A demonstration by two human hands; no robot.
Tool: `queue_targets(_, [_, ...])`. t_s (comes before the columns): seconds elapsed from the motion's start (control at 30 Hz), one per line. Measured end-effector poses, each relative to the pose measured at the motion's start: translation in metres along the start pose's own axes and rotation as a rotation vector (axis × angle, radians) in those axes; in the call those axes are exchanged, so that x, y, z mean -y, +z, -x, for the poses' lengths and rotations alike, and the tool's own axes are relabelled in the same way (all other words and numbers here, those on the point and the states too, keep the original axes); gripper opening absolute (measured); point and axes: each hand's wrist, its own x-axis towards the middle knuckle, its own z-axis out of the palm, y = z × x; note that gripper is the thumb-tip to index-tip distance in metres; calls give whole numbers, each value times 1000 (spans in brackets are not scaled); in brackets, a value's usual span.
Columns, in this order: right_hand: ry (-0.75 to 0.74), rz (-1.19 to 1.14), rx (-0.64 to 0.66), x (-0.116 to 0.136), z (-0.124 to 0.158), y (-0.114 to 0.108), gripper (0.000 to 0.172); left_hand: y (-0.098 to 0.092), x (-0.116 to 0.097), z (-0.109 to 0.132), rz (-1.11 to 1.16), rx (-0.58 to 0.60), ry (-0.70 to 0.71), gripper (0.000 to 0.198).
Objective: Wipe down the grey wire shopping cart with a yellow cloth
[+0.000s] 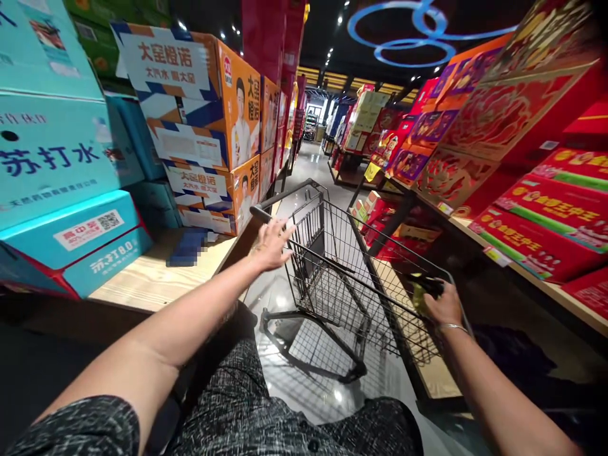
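A black wire shopping cart (pixel 327 272) stands in front of me, turned sideways across the aisle. My left hand (pixel 274 244) is at its near rim, just below the handle (pixel 266 214). The fingers of that hand are spread and wrap round nothing. Over the right end of the basket, my right hand (pixel 445 305) is closed on a small black and yellow-green item (pixel 420 291). Its kind cannot be made out, and part of it is hidden by the hand and wires. A thin bracelet (pixel 453 327) circles the right wrist.
Orange and white drink cartons (pixel 190 126) and turquoise boxes (pixel 52 158) are stacked on a wooden platform (pixel 142 272) at left, beside a dark blue flat object (pixel 187 248). Red gift boxes (pixel 536 234) fill the right shelf. The tiled aisle (pixel 311 155) runs ahead.
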Motion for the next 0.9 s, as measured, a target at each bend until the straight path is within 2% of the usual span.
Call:
queue_targets(0.07, [-106, -102, 4, 45, 10, 15, 59, -22, 29, 0, -77, -78, -89, 79])
queue_targets(0.13, [-250, -200, 30, 95, 27, 32, 66, -38, 50, -1, -110, -95, -102, 82])
queue_targets(0.23, [-405, -297, 97, 160, 56, 55, 76, -50, 68, -2, -99, -59, -5, 82])
queue_targets(0.33, [-474, -246, 180, 199, 80, 71, 78, -47, 70, 3, -12, 3, 146, 64])
queue_targets(0.4, [-486, -135, 250, 210, 87, 77, 71, -37, 64, 10, 97, 6, 213, 41])
queue_targets(0.47, [-451, -67, 317, 209, 86, 77, 65, -23, 53, 18, 222, -63, 228, 25])
queue_targets(0.6, [-393, -156, 373, 190, 78, 70, 64, -1, 25, 36, 404, -254, 167, 16])
queue_targets(0.7, [-406, -212, 352, 178, 77, 65, 68, 6, 6, 45, 479, -345, 125, 17])
queue_targets(0.77, [-361, -220, 329, 176, 79, 64, 71, 6, -2, 48, 498, -369, 141, 18])
queue_targets(0.9, [-53, -251, 177, 183, 70, 68, 63, -6, -9, 51, 402, -281, 147, 15])
